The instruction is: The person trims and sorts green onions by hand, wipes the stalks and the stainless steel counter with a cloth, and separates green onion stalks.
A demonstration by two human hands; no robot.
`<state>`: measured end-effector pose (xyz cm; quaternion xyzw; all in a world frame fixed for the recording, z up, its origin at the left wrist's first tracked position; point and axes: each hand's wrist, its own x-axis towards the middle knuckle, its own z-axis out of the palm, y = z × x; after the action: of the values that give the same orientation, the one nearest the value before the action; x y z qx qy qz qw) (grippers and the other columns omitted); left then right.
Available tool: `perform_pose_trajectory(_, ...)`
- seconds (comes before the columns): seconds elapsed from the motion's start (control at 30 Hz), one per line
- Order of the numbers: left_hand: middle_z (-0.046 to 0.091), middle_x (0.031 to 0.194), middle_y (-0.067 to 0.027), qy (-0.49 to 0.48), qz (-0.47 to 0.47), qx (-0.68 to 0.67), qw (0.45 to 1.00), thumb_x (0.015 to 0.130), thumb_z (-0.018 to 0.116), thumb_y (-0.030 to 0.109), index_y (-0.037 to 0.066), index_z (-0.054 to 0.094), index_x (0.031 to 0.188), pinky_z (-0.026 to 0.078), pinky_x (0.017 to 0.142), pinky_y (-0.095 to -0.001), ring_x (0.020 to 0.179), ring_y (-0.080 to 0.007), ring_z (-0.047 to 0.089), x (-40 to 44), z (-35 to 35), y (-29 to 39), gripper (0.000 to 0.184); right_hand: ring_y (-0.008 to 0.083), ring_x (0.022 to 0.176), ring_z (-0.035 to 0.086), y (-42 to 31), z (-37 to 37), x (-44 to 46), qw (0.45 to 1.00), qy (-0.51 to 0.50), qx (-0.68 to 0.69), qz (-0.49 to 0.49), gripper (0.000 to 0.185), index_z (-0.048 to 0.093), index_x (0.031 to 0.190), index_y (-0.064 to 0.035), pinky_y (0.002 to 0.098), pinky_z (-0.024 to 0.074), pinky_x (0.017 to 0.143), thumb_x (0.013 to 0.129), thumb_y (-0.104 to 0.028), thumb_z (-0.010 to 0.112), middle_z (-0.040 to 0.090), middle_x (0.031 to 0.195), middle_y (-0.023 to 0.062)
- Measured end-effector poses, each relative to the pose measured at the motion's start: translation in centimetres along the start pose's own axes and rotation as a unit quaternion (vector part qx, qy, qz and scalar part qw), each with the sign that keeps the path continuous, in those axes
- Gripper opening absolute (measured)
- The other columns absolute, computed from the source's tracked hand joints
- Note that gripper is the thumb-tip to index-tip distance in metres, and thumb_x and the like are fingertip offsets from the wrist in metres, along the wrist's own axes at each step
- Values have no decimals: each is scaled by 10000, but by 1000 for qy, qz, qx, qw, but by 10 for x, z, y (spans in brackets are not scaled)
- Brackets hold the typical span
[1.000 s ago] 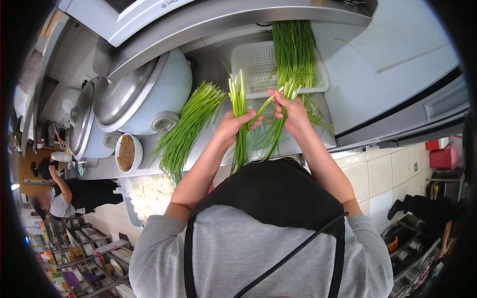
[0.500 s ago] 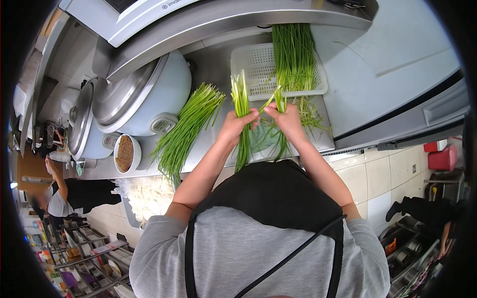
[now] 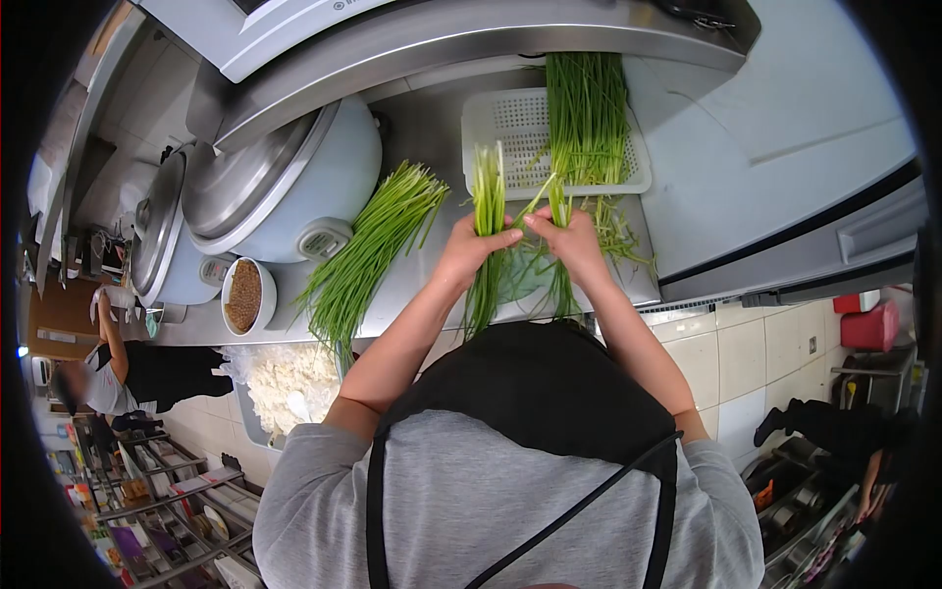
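Observation:
My left hand point(image 3: 473, 245) is closed round an upright bunch of green chives point(image 3: 488, 187) with pale ends at the top. Close beside it, my right hand point(image 3: 569, 240) grips a thinner bunch point(image 3: 558, 201), and a pale stalk slants between the two hands. A loose pile of chives point(image 3: 378, 245) lies on the steel counter to the left. Behind my hands a white perforated basket point(image 3: 505, 118) has a large bunch of chives point(image 3: 586, 118) across its right side. Pale trimmings point(image 3: 610, 231) lie right of my right hand.
Two large lidded cookers point(image 3: 285, 187) and a white bowl of brown grains point(image 3: 245, 297) stand at the left. A tub of white food point(image 3: 289, 388) is below the counter's edge. One person point(image 3: 128, 378) is at far left, another point(image 3: 834, 427) at far right.
My right hand has come down and closer to my left hand since the earliest frame, with its bunch now more upright. The view has shifted slightly.

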<state>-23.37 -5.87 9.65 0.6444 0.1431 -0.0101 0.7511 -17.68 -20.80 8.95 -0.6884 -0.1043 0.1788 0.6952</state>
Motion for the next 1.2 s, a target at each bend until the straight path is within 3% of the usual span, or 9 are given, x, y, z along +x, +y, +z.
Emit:
perform_pose_trajectory(0.07,573,764,-45,0,12,9,1000,713,637,63,-1,565,868,420,603,-238,680,-117,537,0,1,-2,183,41,440,350,-3,0,-1,1000,-4,15,4,160,587,783,-21,203,257,391,750,-169,637,465,558,-32)
perform_pose_trajectory(0.13,573,742,-43,-3,1,5,1000,710,631,43,-8,568,852,421,599,-234,660,-115,535,2,1,-5,163,72,567,483,-5,-1,-1,997,18,64,50,157,611,749,-3,231,388,535,731,-159,626,576,647,16)
perform_pose_trajectory(0.43,607,748,-92,-29,7,37,999,729,636,77,-43,563,862,438,626,-248,670,-131,567,2,2,-3,194,90,545,483,0,-4,5,999,36,-39,-8,174,616,776,9,251,391,524,728,-158,615,573,620,25)
perform_pose_trajectory(0.53,610,740,-90,-7,8,35,999,732,635,90,-49,573,857,444,641,-248,681,-134,574,2,1,-4,197,91,545,482,-3,-6,3,992,46,-98,-57,178,615,752,10,246,392,535,723,-165,615,572,606,30)
perform_pose_trajectory(0.67,612,741,-96,12,15,50,999,734,631,91,-57,574,857,453,656,-251,685,-141,581,5,-5,-6,201,93,546,481,-1,-10,5,993,49,-97,-54,190,610,748,13,245,394,538,723,-176,611,566,607,19)
perform_pose_trajectory(0.73,611,758,-68,3,20,65,998,737,609,79,-38,599,850,428,605,-234,645,-108,550,2,-6,-1,162,30,441,375,0,-11,7,995,74,-43,-43,166,597,806,-28,201,277,396,746,-181,624,469,542,-23)
perform_pose_trajectory(0.97,617,763,-90,-24,-6,46,999,748,609,106,-49,592,841,425,612,-240,646,-125,558,2,-19,-1,181,15,427,336,-5,-27,9,992,109,63,-23,164,564,828,-33,177,238,370,756,-172,615,476,611,-22)
perform_pose_trajectory(1.03,618,804,-142,-22,-29,47,998,749,613,97,-65,558,890,456,642,-257,717,-177,603,2,-25,-2,222,22,432,348,-8,-32,9,986,129,109,-2,164,558,843,-28,173,245,372,760,-161,606,505,661,-4)
perform_pose_trajectory(1.2,616,821,-143,-15,-41,29,999,758,607,105,-65,557,895,451,657,-262,756,-180,600,2,-22,-3,224,34,456,364,-12,-41,8,976,85,201,20,140,565,860,-23,182,270,392,778,-135,578,535,679,22)
